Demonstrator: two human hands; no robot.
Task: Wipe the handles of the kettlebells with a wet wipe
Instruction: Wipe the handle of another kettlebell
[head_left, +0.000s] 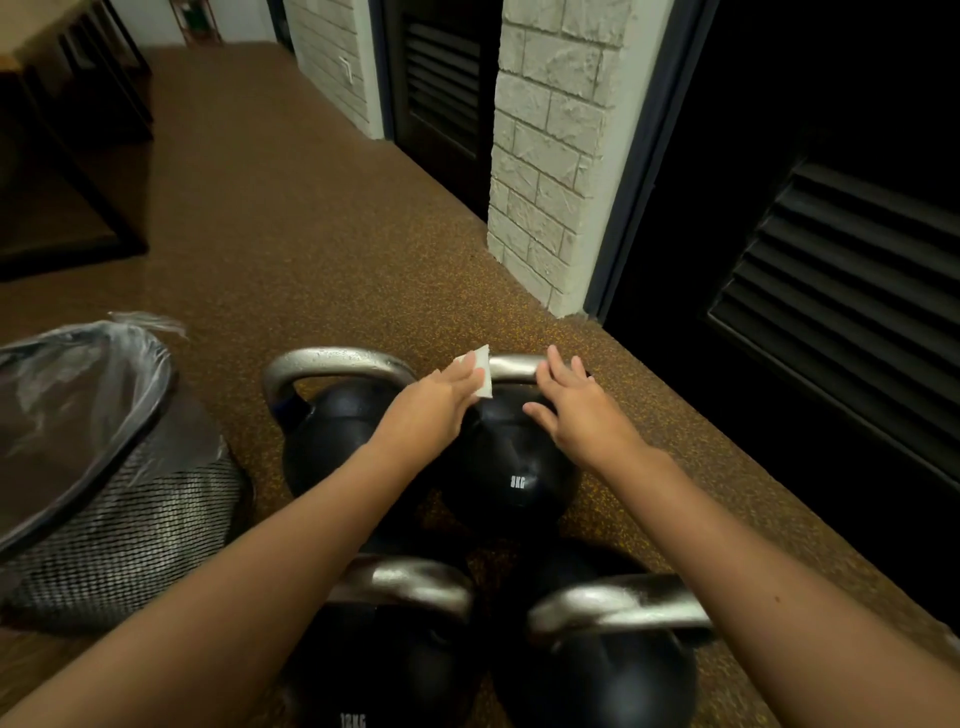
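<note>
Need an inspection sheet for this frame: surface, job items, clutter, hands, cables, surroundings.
Surface: brown speckled floor, four kettlebells standing on it.
Job's things: four black kettlebells with silver handles; far right kettlebell marked 8KG, far left kettlebell beside it, near left kettlebell, near right kettlebell. White wet wipe lies against the 8KG handle.
Clutter: mesh bin with clear liner, left of the kettlebells.
Hands: left hand holds the wipe on the handle; right hand open, fingers over the same handle.
Cables: nothing seen.
Surroundings: white brick pillar, dark louvred doors, dark furniture far left.
</note>
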